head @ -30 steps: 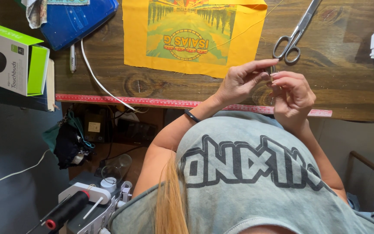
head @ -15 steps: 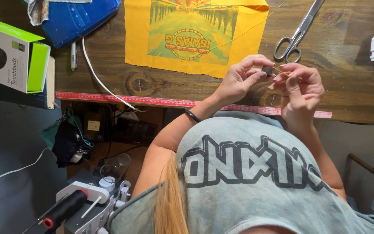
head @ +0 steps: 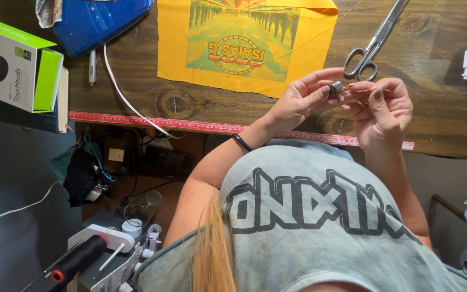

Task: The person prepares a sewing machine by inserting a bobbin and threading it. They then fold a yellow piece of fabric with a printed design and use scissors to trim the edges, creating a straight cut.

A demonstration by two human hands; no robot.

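- My left hand (head: pixel 298 100) pinches a small metal bobbin (head: pixel 335 89) between thumb and fingertips, held just above the wooden table (head: pixel 439 103), near its front edge.
- My right hand (head: pixel 382 111) is closed in a fine pinch on a thin yellow thread (head: pixel 371 90) that reaches the bobbin; the two hands are almost touching.
- I judge the bobbin to be very light, hard and smooth, so it may turn or slip between my fingers. I hold it by its flat end faces, which leaves the middle free for the thread.
- The thread looks limp and weak, with no stiffness of its own. It needs a close pinch near its end and only gentle tension; a hard pull could snap it or drag the bobbin out of my left hand.
- More of the thread seems to trail away across the table towards the yellow printed cloth (head: pixel 244 46), but it is too fine to follow all the way.
- The scissors (head: pixel 371 46) lie just beyond my hands, handles towards me, touching neither hand.
- A red measuring tape (head: pixel 201 126) runs along the table edge under my wrists.
- A white cable (head: pixel 120 89) and a pen (head: pixel 92 67) lie to the left, well apart, beside a boxed pair of earbuds (head: pixel 14 62) and a blue bag (head: pixel 104 19).
- A sewing machine with a dark spool (head: pixel 82 259) sits low at the left, well away from my hands.
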